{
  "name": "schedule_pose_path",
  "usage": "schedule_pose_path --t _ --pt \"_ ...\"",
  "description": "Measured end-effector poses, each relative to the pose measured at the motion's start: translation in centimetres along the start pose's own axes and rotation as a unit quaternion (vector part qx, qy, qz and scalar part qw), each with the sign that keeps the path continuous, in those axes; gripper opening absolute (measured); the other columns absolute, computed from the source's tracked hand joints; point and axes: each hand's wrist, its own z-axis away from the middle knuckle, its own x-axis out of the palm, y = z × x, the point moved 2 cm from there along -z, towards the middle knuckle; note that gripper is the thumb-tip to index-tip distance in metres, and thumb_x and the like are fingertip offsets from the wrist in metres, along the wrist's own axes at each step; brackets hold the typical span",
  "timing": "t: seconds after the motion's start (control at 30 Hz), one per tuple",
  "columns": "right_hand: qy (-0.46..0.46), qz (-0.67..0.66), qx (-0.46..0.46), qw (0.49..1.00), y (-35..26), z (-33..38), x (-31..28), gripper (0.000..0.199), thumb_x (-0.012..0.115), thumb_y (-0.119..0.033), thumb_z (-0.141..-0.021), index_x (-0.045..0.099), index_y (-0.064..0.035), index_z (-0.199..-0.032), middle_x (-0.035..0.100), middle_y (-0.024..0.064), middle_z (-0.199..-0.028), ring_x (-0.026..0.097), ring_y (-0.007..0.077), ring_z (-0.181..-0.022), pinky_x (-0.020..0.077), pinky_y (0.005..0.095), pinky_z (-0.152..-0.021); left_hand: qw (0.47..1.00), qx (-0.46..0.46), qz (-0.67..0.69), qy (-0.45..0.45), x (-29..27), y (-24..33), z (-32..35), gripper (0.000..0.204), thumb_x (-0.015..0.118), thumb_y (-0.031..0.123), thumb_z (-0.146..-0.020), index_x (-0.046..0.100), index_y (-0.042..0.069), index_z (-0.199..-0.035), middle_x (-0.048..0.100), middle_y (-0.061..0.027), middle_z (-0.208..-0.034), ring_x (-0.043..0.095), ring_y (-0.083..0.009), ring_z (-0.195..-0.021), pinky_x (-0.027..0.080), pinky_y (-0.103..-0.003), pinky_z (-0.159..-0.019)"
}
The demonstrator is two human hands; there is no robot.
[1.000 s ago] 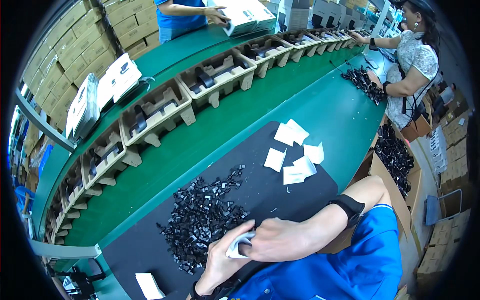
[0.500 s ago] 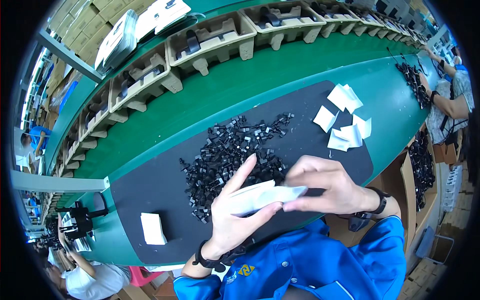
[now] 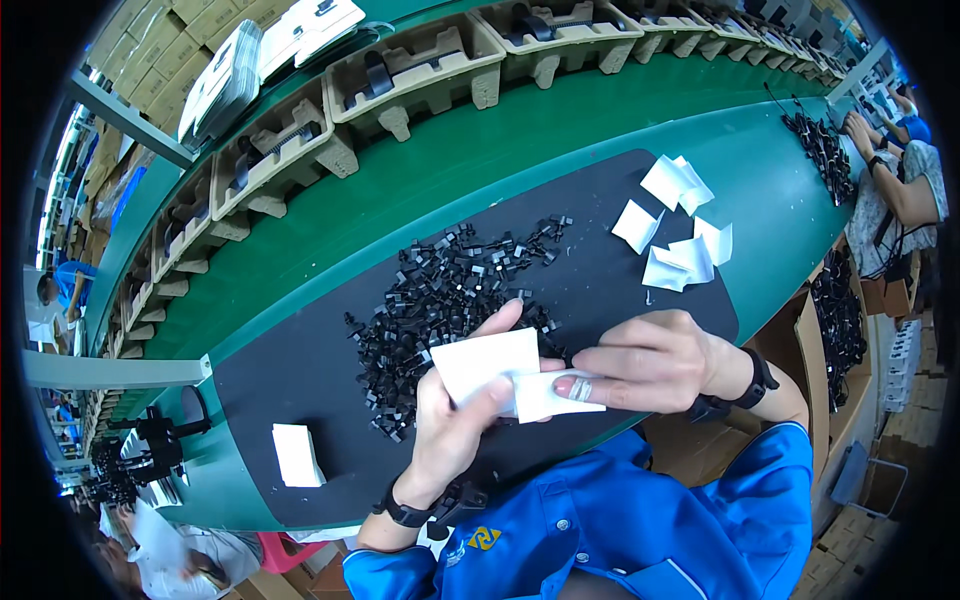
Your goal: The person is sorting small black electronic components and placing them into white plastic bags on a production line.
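My left hand [image 3: 446, 428] grips a small white paper stack [image 3: 486, 360] above the front of the black mat, its thumb lying across the near side. Close beside it, my right hand [image 3: 652, 365] pinches a white paper slip [image 3: 538, 402] that overlaps the stack's right edge. A small greyish patch shows by the right fingertips; I cannot make out what it is. Behind both hands spreads a heap of small black plastic parts [image 3: 430, 310]. Several loose white slips [image 3: 680, 262] lie on the mat to the right. A neat stack of white paper [image 3: 296, 455] rests at the left.
Beyond the black mat [image 3: 600, 190], brown moulded trays [image 3: 400, 85] with black parts line the green conveyor [image 3: 420, 165]. Black cables [image 3: 820, 150] are bundled at the far right near a co-worker. A cardboard box [image 3: 800, 345] stands by my right arm. A metal post [image 3: 120, 368] juts in from the left.
The paper stack has turned so its broad face shows. My right hand has moved slightly, its slip now held flat against the stack's edge. At lower left, a co-worker now holds a white sheet.
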Motion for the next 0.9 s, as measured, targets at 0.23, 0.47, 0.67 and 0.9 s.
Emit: schedule_pose_path --t 0.23,0.47,0.67,0.9 --pt "-0.115 -0.086 0.184 0.972 0.4 -1.4 -3.5 0.038 0.071 -0.015 -0.067 0.064 -0.0025 -0.102 0.06 0.0061 -0.095 0.06 0.0173 -0.079 0.0498 0.0263 -0.053 0.964 0.031 -0.245 0.096 1.3 0.8 -1.1 0.068 0.065 -0.004 -0.08 0.03 -0.003 -0.138 0.066 -0.0181 -0.099 0.066 -0.0187 -0.088 0.057 -0.026 -0.068" --pt "-0.079 -0.339 0.311 0.884 4.5 0.8 -2.8 0.014 0.066 -0.015 -0.081 0.065 -0.0009 -0.08 0.055 0.0089 -0.069 0.057 0.0263 -0.063 0.0444 0.0364 -0.054 0.839 0.186 -0.496 0.122 4.0 0.1 -3.7 0.063 0.076 0.001 -0.072 0.047 -0.003 -0.128 0.067 -0.0126 -0.098 0.065 -0.0126 -0.079 0.053 -0.025 -0.072" --pt "-0.108 -0.202 0.329 0.916 14.6 0.9 -11.0 0.008 0.065 -0.01 -0.079 0.063 -0.0028 -0.08 0.058 0.0093 -0.075 0.059 0.0251 -0.071 0.0481 0.0343 -0.064 0.925 0.066 -0.277 0.253 3.2 2.0 -7.6 0.068 0.068 0.0 -0.077 0.034 -0.003 -0.135 0.065 -0.0214 -0.088 0.067 -0.0238 -0.067 0.057 -0.03 -0.056" --pt "-0.005 0.451 0.374 0.81 45.1 10.6 -26.6 0.018 0.067 -0.019 -0.075 0.064 -0.0013 -0.074 0.063 0.0152 -0.077 0.062 0.034 -0.075 0.048 0.0433 -0.065 0.86 0.035 -0.317 0.398 2.6 4.2 -11.2 0.062 0.059 0.004 -0.084 0.028 -0.004 -0.138 0.061 -0.0134 -0.085 0.063 -0.0187 -0.064 0.053 -0.024 -0.052"
